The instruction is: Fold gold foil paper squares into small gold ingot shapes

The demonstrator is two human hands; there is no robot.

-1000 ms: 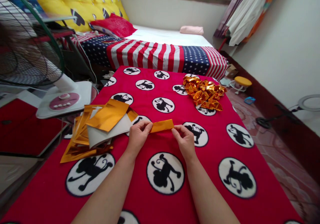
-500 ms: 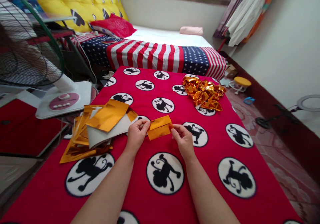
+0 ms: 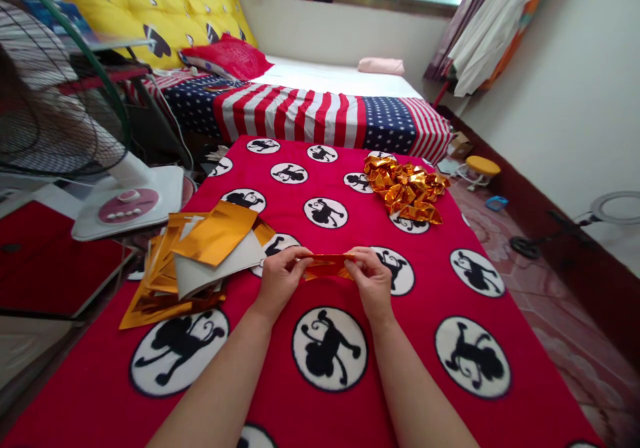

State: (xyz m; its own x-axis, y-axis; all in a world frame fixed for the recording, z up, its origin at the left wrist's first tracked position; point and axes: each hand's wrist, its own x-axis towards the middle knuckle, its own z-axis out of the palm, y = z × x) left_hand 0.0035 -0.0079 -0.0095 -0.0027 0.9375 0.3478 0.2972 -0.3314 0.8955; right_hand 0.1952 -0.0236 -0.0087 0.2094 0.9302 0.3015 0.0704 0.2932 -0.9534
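A small folded sheet of gold foil paper [image 3: 327, 266] is stretched between my two hands, above the red cloth. My left hand [image 3: 281, 279] pinches its left end between thumb and fingers. At the other end, my right hand [image 3: 370, 278] grips the paper in the same way. The sheet is tilted so that its upper edge shows as a thin line. To the left lies a loose stack of gold foil sheets [image 3: 220, 231] with pale backs. Folded gold foil pieces [image 3: 407, 185] are heaped at the far right of the cloth.
Red cloth with monkey prints [image 3: 400, 381] covers the work surface. A white fan base [image 3: 165, 188] stands at the left edge. Behind is a bed with a striped, starred cover [image 3: 300, 111]. A yellow stool [image 3: 483, 165] is on the floor at right.
The gold paper has tilted from showing its broad, creased face to a narrower strip. Both hands have lowered slightly, and the left has shifted a little to the right.
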